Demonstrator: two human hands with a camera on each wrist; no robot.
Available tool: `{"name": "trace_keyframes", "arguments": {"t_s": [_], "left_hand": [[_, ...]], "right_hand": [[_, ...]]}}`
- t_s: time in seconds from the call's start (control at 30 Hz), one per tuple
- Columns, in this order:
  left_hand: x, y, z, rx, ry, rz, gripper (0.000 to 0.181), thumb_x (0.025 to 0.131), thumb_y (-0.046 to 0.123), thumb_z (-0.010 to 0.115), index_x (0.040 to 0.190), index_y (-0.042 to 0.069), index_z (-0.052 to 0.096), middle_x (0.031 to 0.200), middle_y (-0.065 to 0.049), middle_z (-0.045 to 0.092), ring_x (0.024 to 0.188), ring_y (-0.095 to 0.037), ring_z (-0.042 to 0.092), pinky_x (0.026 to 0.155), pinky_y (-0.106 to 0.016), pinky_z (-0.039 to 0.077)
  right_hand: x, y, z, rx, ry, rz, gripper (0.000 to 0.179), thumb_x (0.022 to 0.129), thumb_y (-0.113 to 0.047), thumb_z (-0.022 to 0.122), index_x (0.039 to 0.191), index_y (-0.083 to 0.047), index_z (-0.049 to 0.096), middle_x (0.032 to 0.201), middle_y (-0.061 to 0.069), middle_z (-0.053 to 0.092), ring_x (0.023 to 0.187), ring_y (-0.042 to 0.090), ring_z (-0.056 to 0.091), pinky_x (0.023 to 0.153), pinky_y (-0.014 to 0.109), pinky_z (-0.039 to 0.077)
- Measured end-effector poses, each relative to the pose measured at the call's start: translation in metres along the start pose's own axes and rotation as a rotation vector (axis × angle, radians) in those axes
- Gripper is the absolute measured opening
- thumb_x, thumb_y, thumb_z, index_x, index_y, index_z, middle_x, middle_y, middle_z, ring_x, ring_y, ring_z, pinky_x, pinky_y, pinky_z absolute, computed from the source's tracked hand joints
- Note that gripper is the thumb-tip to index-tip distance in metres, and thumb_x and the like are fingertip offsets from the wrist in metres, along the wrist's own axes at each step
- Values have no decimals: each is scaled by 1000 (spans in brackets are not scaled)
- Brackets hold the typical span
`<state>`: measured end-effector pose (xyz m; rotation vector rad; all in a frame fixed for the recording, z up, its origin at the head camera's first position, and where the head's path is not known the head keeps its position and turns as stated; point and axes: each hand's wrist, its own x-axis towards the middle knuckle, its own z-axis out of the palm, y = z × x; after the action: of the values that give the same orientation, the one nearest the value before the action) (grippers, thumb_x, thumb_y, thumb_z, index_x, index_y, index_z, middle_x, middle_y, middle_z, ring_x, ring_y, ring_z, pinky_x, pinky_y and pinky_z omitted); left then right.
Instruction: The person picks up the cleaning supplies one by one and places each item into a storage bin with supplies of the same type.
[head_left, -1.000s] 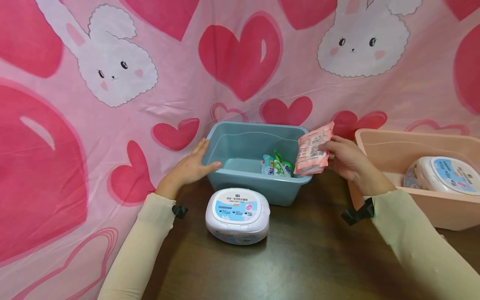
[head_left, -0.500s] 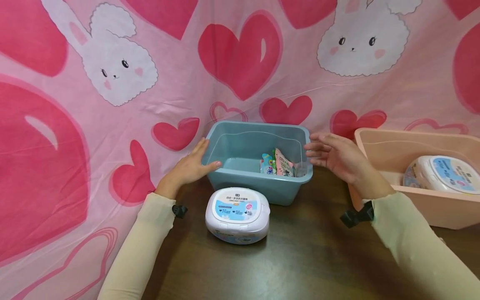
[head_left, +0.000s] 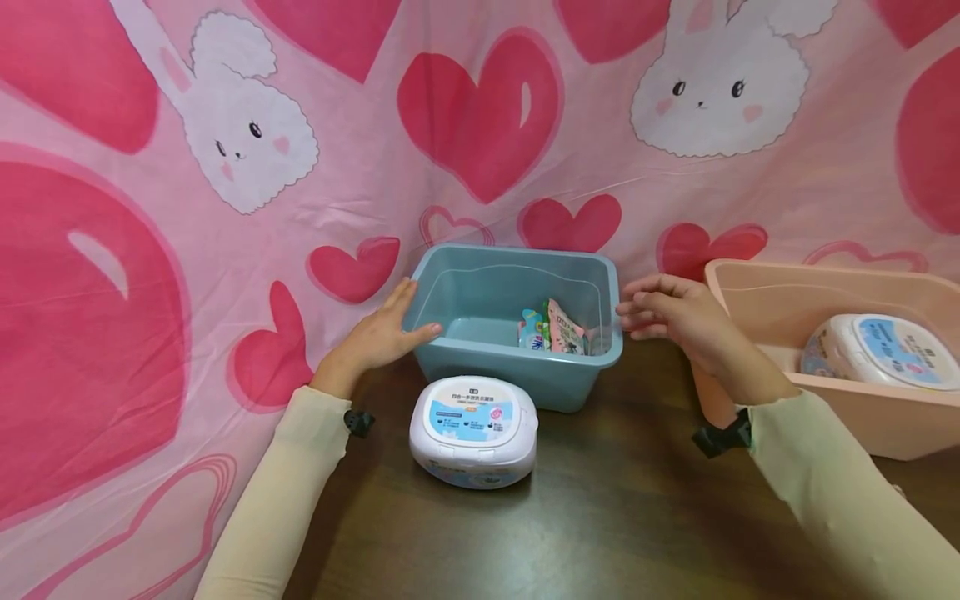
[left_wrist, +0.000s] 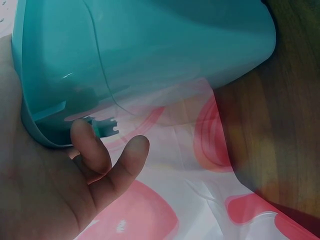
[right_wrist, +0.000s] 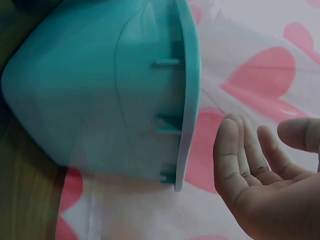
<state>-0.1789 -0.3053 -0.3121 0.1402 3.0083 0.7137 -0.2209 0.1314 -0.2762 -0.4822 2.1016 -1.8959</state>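
Left hand (head_left: 375,340): my fingers spread, touching the bin (head_left: 517,362), which lies at 3 o'clock; my nearer hand.
Tub (head_left: 474,433): at the bin's 7 o'clock.
Bin: long axis 9 to 3; packets (head_left: 564,332) inside at 4.
Right hand (head_left: 671,317): loosely curved, holding nothing, just beside the rim; bin at 9 o'clock.

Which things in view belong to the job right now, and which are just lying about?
Likely in the job:
blue bin
packets inside it
left hand, at its rim
right hand, beside it

Seemingly just lying about:
white tub in front of the blue bin, untouched
peach bin
second tub, inside it
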Motion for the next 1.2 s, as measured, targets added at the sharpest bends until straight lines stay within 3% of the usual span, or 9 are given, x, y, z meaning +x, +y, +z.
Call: {"name": "trace_keyframes", "arguments": {"t_s": [0.17,0.33,0.6,0.93,1.2], "left_hand": [[0,0,0,1,-1,-14,108,87,72,57,164,20,4,170,-5,2,151,-38,17,110,-69,28],[0,-1,1,1,0,-15,108,87,71,58,164,19,4,169,-5,3,151,-37,16,110,-68,27],[-1,1,0,4,4,1,106,89,71,56,164,18,4,170,-5,2,151,-36,16,114,-65,23],[-1,1,1,2,4,10,106,89,71,56,164,17,4,170,-5,1,152,-36,14,115,-64,23],[-1,2,1,5,-2,-11,108,87,73,56,164,20,4,170,-4,1,152,-35,14,113,-66,24]], "right_hand": [[-1,1,-1,-186,-7,-44,34,104,-17,57,127,7,54,103,6,74,88,17,74,77,32,60],[-5,0,1,-328,-8,-68,34,104,-15,57,129,8,55,111,16,70,85,11,72,76,31,60],[-12,0,-1,-577,-8,-119,35,101,-19,62,129,3,60,116,20,65,92,28,64,75,28,58],[-16,-1,-3,-844,-11,-241,31,97,-16,66,125,-1,64,116,18,67,103,38,65,88,57,54],[-18,1,-9,-1157,49,-257,54,87,-15,75,135,-1,56,130,27,52,120,46,47,94,68,45]]}}
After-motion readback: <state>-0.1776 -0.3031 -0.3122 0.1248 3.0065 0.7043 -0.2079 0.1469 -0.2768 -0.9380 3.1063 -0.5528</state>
